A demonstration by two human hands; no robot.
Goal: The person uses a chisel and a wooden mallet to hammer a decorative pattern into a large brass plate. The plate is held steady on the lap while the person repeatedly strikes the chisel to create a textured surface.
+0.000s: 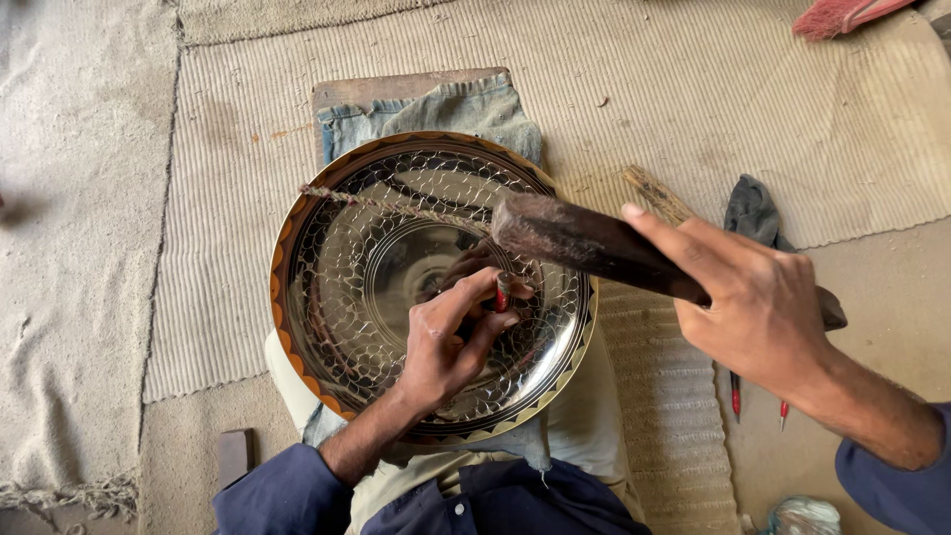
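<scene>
While I am watching through the head camera, a ribbed woven mat [693, 89] is covering most of the floor, and a large round metal tray [337, 287] is lying tilted across the person's lap over a piece of denim cloth [466, 111]. Its bowl is holding nothing loose; I am seeing only a shiny engraved scale pattern and an orange-and-dark rim. A wooden mallet [584, 243] is hanging over the tray, with the right hand [763, 307] wrapping its fingers closed around the handle. The left hand [446, 342] is resting on the tray, fingers pinching a small red-banded chisel [503, 290] upright against the metal. Two red-tipped tools [735, 394] are lying on the floor near the right wrist.
</scene>
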